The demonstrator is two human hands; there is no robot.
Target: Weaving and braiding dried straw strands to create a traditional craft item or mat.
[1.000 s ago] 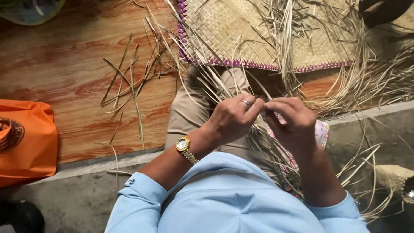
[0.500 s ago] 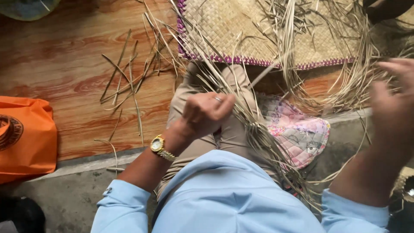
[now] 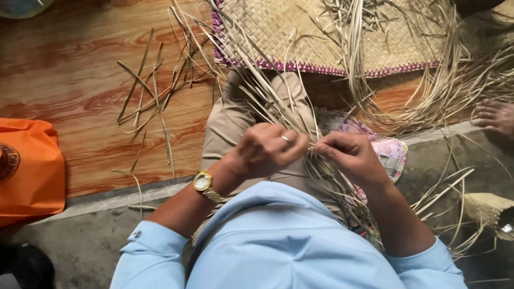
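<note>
The person sat on the floor [image 3: 80, 107], a wood-patterned sheet that gave way to a grey concrete strip [image 3: 96, 235] at its near edge. Both hands met over the lap. The left hand [image 3: 267, 147], with a ring on one finger and a gold wristwatch [image 3: 204, 183] at the wrist, was curled with its grip clenched on the bundle of dried leaf strips [image 3: 278, 107] that ran across the beige trousers [image 3: 230, 123]. The right hand [image 3: 348, 155] touched the left at the fingertips, its thumb and forefinger pinched on a strip of the same bundle. The bundle lay slantwise over the lap, from near the far mat down past the right forearm toward the concrete.

At the far edge of the floor lay a woven mat [image 3: 278, 32] with a purple border, partly covered by loose pale strips [image 3: 450, 80] that fanned out to the right. More loose strips [image 3: 155, 85] lay scattered on the floor to the left of the knee. A patterned pink cushion [image 3: 391, 155] sat just beside the right hand, half under the bundle. An orange bag [image 3: 29, 171] rested at the left edge of the floor. A small woven piece [image 3: 487, 208] lay on the concrete at the right, and another person's bare foot [image 3: 495, 115] showed at the right edge. Light blue sleeves [image 3: 155, 257] covered both arms.
</note>
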